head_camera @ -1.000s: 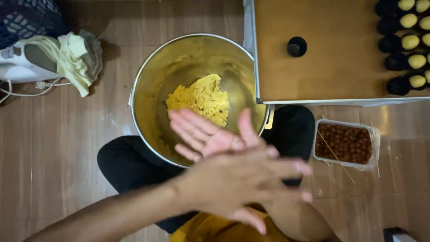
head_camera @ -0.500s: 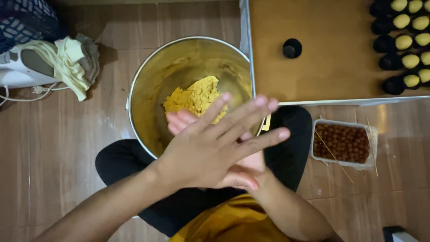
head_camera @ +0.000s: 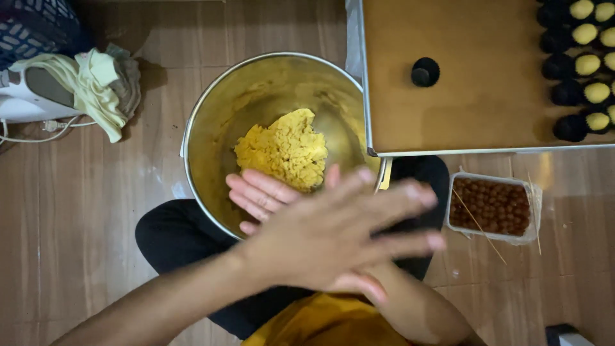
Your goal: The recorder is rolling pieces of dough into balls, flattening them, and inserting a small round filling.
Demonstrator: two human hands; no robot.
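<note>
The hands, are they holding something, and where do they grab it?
It cannot be told: the left hand lies flat across the right hand's palm, hiding whatever may sit between them. No fingers grip the yellow dough in the metal bowl.

Bowl [head_camera: 211, 128]: I see it on the floor, between the knees, left of the tray.
Dough [head_camera: 283, 148]: in the bowl.
Left hand [head_camera: 339, 237]: laid flat over my right hand [head_camera: 259, 195], both above the bowl's near rim.
Tray [head_camera: 474, 109]: right of the bowl, with a small cup [head_camera: 425, 72] on it and filled cups [head_camera: 586, 64] along its right edge.
Box of balls [head_camera: 490, 206]: on the floor, nearer than the tray.
Cloth [head_camera: 96, 90]: far left, draped on an appliance [head_camera: 25, 102].
</note>
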